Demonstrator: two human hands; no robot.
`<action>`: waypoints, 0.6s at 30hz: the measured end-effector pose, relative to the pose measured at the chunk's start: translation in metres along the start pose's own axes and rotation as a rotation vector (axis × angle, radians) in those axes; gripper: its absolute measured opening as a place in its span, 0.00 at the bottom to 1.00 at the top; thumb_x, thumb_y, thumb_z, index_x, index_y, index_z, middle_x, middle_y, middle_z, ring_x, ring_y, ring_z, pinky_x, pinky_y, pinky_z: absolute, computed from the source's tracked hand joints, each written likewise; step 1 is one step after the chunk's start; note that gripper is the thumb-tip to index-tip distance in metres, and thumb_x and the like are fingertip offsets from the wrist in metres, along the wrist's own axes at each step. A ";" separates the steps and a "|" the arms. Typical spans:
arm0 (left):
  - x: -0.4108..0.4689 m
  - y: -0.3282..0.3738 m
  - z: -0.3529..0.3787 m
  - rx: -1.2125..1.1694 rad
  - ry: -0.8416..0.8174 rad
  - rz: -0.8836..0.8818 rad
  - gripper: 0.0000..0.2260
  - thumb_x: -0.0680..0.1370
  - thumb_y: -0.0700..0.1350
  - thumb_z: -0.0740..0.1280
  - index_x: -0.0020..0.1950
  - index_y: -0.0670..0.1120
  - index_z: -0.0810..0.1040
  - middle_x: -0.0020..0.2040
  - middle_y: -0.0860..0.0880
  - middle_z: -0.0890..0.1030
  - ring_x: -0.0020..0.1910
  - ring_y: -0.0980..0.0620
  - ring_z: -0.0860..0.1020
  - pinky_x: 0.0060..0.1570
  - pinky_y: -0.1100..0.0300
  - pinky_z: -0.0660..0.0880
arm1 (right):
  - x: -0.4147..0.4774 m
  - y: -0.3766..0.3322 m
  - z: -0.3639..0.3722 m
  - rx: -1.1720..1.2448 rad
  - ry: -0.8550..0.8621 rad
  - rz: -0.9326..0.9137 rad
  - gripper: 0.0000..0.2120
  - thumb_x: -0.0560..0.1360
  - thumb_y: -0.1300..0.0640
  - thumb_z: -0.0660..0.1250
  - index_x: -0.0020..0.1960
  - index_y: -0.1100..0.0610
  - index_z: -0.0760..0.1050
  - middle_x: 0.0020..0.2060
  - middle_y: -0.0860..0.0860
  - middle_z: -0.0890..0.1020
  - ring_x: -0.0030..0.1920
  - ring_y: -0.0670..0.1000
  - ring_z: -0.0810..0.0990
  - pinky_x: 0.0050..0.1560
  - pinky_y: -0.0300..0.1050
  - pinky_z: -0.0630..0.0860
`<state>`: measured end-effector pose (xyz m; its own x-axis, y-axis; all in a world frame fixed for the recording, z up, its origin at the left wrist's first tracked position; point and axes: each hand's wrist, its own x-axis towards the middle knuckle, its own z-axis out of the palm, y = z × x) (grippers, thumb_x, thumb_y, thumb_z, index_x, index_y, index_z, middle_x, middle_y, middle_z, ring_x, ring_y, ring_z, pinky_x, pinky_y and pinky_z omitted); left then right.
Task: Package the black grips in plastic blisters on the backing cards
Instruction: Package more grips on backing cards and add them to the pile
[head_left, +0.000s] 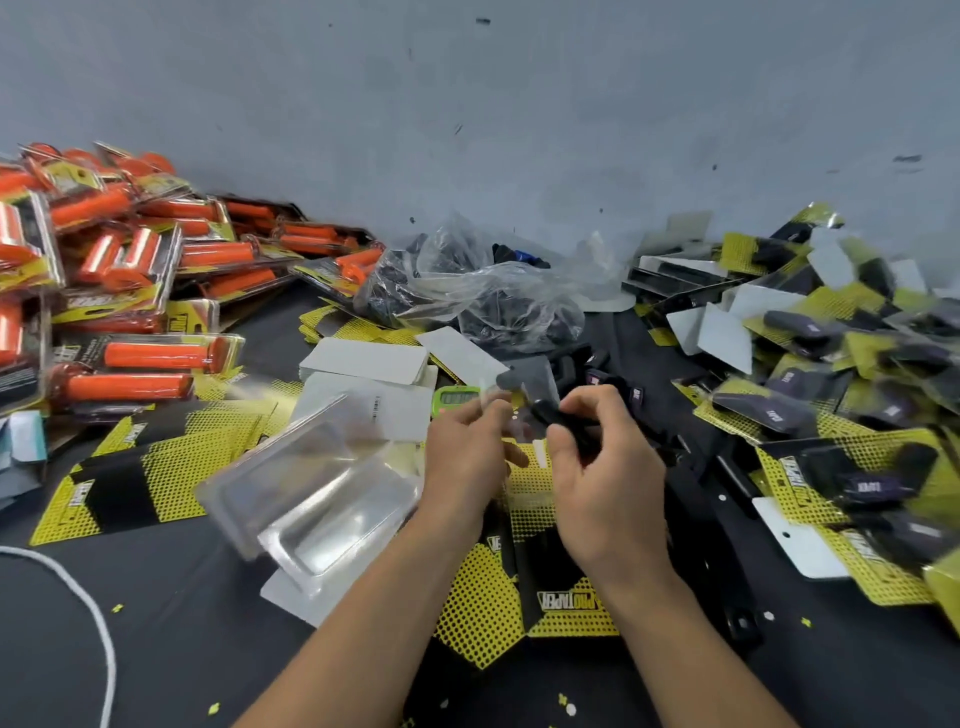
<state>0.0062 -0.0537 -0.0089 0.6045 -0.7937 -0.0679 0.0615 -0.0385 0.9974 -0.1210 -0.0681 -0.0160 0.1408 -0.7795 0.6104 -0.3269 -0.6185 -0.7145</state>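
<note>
1. The right grip (608, 478) is narrow, its curled fingers pinching a black rubber piece (558, 415) just above the surface (182, 649).
2. The left grip (462, 462) is also narrow. Its fingers are curled on what looks like a small clear blister (511, 428), though motion blur makes the hold hard to confirm.
3. The black rubber piece sits at the right fingertips, just beside the blister and between the two hands. Whether it has entered the pocket cannot be told.
4. A yellow-and-black backing card (519, 587) lies flat on the surface directly under both hands, apart from them.
5. Risk: the thin, slippery blister could flex or pop out of the left pinch if the piece is pushed in at an angle — a skewed entry would probably jam it.
6. Risk: the piece could drop among the loose black pieces (597, 364) lying just beyond the hands, or the card could slide when the filled blister is pressed down on it.
7. Risk: the stack of larger blisters (322, 499) lies close to the left forearm — a sweep of that arm could scatter it.
</note>
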 end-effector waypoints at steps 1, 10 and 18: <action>0.000 -0.002 -0.001 -0.091 -0.051 -0.026 0.10 0.83 0.43 0.64 0.60 0.47 0.84 0.38 0.46 0.86 0.31 0.50 0.81 0.33 0.58 0.73 | 0.000 0.002 0.001 -0.024 -0.030 0.013 0.10 0.79 0.58 0.70 0.57 0.47 0.75 0.48 0.40 0.80 0.51 0.37 0.78 0.49 0.24 0.69; -0.006 0.001 -0.010 -0.405 -0.358 -0.140 0.15 0.82 0.44 0.64 0.67 0.46 0.81 0.60 0.39 0.84 0.53 0.47 0.83 0.38 0.55 0.81 | -0.003 0.002 0.003 -0.106 -0.071 0.124 0.13 0.74 0.53 0.77 0.55 0.44 0.77 0.45 0.38 0.81 0.48 0.41 0.81 0.50 0.38 0.77; -0.001 -0.008 -0.014 -0.304 -0.457 -0.062 0.22 0.72 0.37 0.67 0.64 0.52 0.84 0.48 0.46 0.83 0.44 0.48 0.80 0.40 0.52 0.76 | -0.003 -0.002 0.000 -0.142 -0.087 0.031 0.05 0.78 0.55 0.73 0.53 0.48 0.84 0.42 0.42 0.86 0.41 0.46 0.83 0.46 0.47 0.81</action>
<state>0.0155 -0.0440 -0.0175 0.1905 -0.9808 -0.0408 0.3537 0.0298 0.9349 -0.1205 -0.0643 -0.0162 0.2067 -0.8074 0.5526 -0.4599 -0.5787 -0.6735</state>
